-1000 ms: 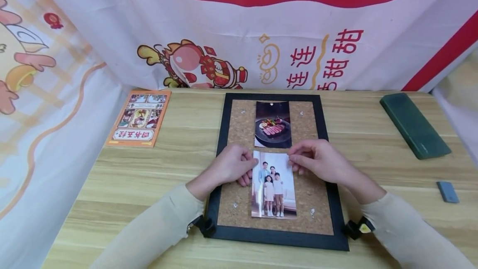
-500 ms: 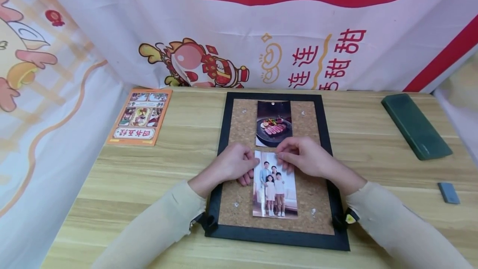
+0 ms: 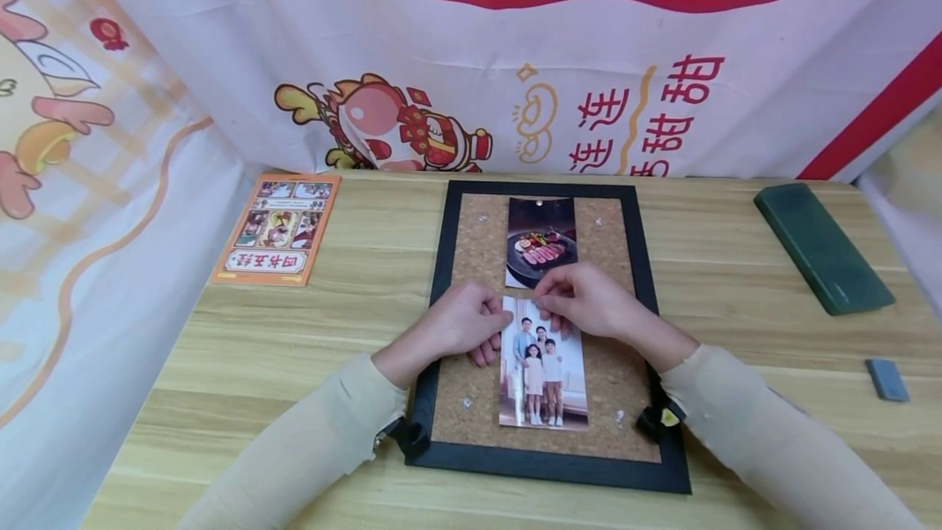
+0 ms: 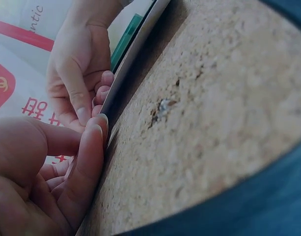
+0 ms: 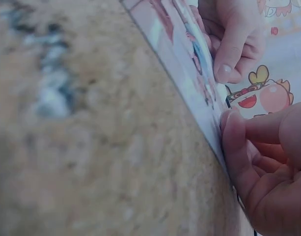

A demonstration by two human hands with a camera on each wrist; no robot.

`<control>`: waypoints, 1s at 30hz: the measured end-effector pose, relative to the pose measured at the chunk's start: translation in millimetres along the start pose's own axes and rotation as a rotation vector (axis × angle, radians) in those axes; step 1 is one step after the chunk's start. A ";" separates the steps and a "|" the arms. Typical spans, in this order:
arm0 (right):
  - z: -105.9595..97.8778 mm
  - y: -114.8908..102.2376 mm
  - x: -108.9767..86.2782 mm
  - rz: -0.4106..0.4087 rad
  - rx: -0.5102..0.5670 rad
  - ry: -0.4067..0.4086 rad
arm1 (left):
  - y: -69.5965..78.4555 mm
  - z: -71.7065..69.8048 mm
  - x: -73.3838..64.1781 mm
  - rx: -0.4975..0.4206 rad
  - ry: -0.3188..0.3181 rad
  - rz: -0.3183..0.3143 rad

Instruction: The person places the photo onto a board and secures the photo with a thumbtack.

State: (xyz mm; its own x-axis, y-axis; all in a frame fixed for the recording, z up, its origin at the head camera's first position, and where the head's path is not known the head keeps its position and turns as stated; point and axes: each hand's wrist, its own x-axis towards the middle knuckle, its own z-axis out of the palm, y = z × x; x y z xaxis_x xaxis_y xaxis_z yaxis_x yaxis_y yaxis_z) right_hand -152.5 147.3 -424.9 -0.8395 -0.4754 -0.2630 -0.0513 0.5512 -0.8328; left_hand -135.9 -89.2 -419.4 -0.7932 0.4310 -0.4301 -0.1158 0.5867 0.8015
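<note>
A family photo lies on a black-framed corkboard, just below a photo of sliced steak held by a small pin at its top. My left hand pinches the upper left edge of the family photo between thumb and finger. At the top edge of that photo, near its middle, my right hand has thumb and forefinger drawn together. Whether anything lies between those two fingertips is hidden. The right wrist view shows both hands close together along the photo's edge.
Several clear pins stick in the cork, one of them a pin at lower right. An orange booklet lies at far left. On the right are a dark green case and a small blue-grey block. A printed cloth hangs behind the table.
My right hand has slid left along the family photo's top edge, from its upper right corner towards the middle. The left hand and the photo stay in place on the board.
</note>
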 end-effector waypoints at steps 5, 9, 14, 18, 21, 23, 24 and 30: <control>-2.2 -1.9 1.7 0.014 -0.019 -0.014 | 1.7 -0.3 0.9 -0.006 -0.007 0.002; -4.2 -5.8 1.6 0.022 -0.048 -0.022 | 2.8 0.1 1.7 -0.016 -0.008 -0.006; -4.7 -10.5 3.7 0.044 -0.073 -0.016 | 3.0 -0.6 2.4 -0.007 -0.003 -0.003; -0.8 -14.2 6.5 0.072 -0.107 -0.008 | 0.9 -1.9 2.0 0.009 0.007 -0.001; 2.8 -19.0 8.7 0.103 -0.162 -0.005 | -1.7 -1.4 1.1 0.011 0.010 -0.004; 4.4 -21.8 9.8 0.125 -0.198 -0.010 | -3.7 -0.3 0.7 0.009 0.008 -0.006; 5.0 -23.0 10.3 0.132 -0.215 -0.010 | -4.5 0.3 0.5 0.008 0.007 -0.005; 4.8 -21.9 9.7 0.154 -0.232 -0.008 | -4.6 1.6 -0.1 0.007 0.006 0.007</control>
State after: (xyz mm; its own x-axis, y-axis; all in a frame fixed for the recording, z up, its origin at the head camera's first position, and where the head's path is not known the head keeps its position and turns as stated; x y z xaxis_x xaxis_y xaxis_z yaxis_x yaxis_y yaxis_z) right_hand -156.9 127.3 -411.6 -0.8428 -0.3789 -0.3823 -0.0471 0.7595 -0.6488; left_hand -134.3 -90.9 -423.7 -0.7977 0.4309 -0.4220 -0.1059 0.5888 0.8013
